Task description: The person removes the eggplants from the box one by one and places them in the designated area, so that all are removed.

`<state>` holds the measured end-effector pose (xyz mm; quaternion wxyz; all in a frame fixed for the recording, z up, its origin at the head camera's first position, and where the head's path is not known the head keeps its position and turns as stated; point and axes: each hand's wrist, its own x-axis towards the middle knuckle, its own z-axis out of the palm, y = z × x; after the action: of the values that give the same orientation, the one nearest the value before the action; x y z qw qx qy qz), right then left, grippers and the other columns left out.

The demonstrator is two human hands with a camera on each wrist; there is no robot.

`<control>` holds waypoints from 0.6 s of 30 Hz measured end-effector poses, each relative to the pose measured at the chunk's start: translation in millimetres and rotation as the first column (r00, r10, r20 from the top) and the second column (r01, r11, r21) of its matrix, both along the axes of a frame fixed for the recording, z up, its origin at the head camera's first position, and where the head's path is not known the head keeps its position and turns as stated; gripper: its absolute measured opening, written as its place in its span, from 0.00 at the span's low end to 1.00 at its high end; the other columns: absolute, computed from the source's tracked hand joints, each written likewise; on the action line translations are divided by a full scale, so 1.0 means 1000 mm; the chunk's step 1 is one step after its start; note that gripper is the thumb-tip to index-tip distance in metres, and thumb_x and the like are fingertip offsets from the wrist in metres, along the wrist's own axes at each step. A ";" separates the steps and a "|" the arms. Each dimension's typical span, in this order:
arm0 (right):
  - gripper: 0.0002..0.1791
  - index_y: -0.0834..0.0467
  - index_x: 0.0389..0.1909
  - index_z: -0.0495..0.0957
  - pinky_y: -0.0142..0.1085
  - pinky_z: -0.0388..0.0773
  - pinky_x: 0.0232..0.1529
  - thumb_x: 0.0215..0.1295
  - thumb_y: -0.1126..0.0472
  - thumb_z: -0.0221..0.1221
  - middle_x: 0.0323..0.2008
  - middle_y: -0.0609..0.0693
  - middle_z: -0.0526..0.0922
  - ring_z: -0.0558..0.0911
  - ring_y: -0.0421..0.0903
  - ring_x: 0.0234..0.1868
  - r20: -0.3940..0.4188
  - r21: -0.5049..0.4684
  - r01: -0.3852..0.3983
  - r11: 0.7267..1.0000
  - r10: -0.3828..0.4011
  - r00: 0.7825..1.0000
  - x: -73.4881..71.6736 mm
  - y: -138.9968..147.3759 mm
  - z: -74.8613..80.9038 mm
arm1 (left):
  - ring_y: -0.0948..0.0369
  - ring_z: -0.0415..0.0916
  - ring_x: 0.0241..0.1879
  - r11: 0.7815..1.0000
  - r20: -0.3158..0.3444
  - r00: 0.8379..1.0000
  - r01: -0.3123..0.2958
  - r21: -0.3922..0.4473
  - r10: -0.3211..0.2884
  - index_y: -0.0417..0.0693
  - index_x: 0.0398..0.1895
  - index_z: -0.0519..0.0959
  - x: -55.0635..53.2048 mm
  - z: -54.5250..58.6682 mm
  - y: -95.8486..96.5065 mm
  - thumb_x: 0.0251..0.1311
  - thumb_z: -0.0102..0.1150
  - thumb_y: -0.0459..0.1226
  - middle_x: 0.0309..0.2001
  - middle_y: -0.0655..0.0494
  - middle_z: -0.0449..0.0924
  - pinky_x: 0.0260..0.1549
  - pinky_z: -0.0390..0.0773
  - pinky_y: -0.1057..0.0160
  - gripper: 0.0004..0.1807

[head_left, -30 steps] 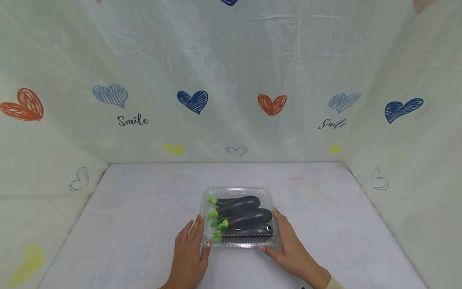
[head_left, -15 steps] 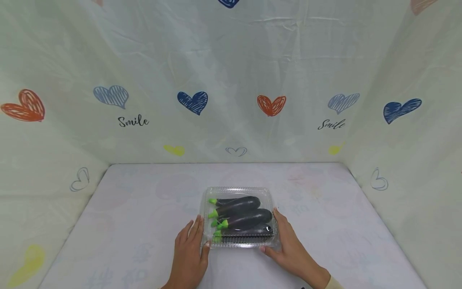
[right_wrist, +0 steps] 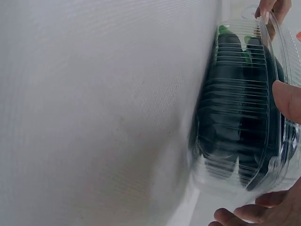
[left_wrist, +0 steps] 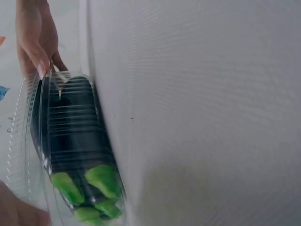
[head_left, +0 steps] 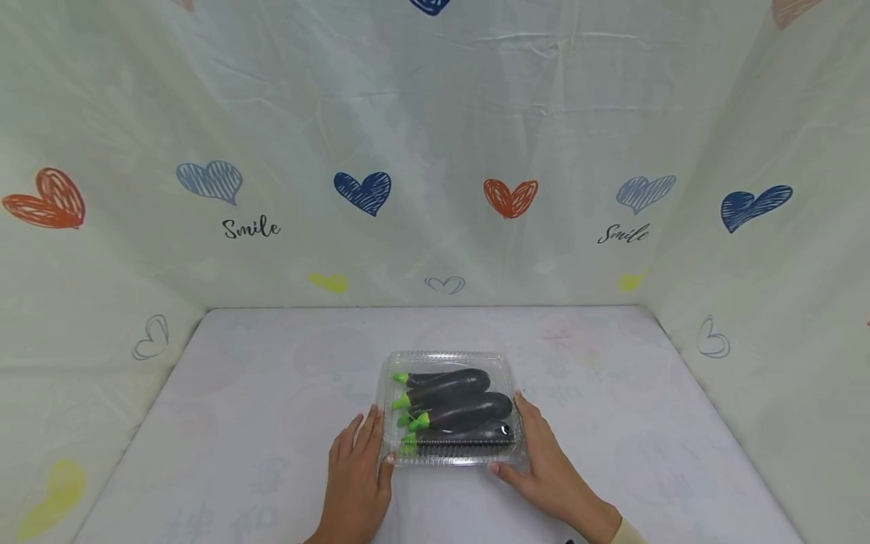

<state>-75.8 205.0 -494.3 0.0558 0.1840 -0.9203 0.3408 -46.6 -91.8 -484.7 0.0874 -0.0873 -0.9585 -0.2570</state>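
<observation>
A clear plastic clamshell box point(head_left: 450, 361) sits on the table, its lid apparently closed. Inside lie several dark eggplants point(head_left: 451, 387) with bright green caps toward the left. My left hand point(head_left: 356, 476) rests along the box's left side, fingers straight, thumb at the near left corner. On the other side, my right hand point(head_left: 547, 468) lies with extended fingers against the right edge and its thumb at the near right corner. The right wrist view shows the right thumb point(right_wrist: 288, 101) by the ridged rim. Most of my left hand is outside the left wrist view.
The white table point(head_left: 272, 393) carries faint printed marks. Behind and at both sides hangs a pale curtain point(head_left: 435, 128) with printed hearts and "Smile" lettering. It meets the table's back edge point(head_left: 421, 307). A light sleeve point(head_left: 628, 533) shows at my right wrist.
</observation>
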 end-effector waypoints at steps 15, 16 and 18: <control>0.59 0.68 0.81 0.49 0.71 0.65 0.69 0.62 0.48 0.74 0.78 0.70 0.61 0.63 0.73 0.76 0.001 0.005 0.000 1.000 0.000 1.000 0.001 0.000 0.002 | 0.36 0.64 0.72 0.999 -0.051 0.999 -0.018 -0.030 0.017 0.25 0.69 0.72 -0.002 0.003 0.000 0.69 0.61 0.30 0.70 0.33 0.73 0.68 0.64 0.32 0.28; 0.59 0.68 0.81 0.49 0.72 0.64 0.69 0.62 0.48 0.74 0.78 0.70 0.61 0.63 0.73 0.76 0.001 0.006 0.001 1.000 -0.001 1.000 0.001 0.000 0.002 | 0.36 0.65 0.71 1.000 -0.052 0.999 -0.016 -0.025 0.015 0.24 0.69 0.72 -0.002 0.003 0.000 0.69 0.61 0.30 0.70 0.33 0.73 0.68 0.64 0.32 0.28; 0.59 0.68 0.81 0.49 0.73 0.64 0.69 0.61 0.47 0.74 0.77 0.70 0.61 0.64 0.73 0.76 -0.002 0.013 0.005 1.000 -0.005 1.000 0.001 0.000 0.001 | 0.36 0.65 0.71 1.000 -0.056 0.998 -0.013 -0.019 0.012 0.24 0.69 0.72 -0.002 0.002 0.000 0.69 0.61 0.30 0.70 0.33 0.73 0.67 0.65 0.32 0.28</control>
<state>-75.2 204.6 -492.9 0.0561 0.1825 -0.9229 0.3344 -48.8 -91.8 -482.4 0.1150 -0.0893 -0.9586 -0.2448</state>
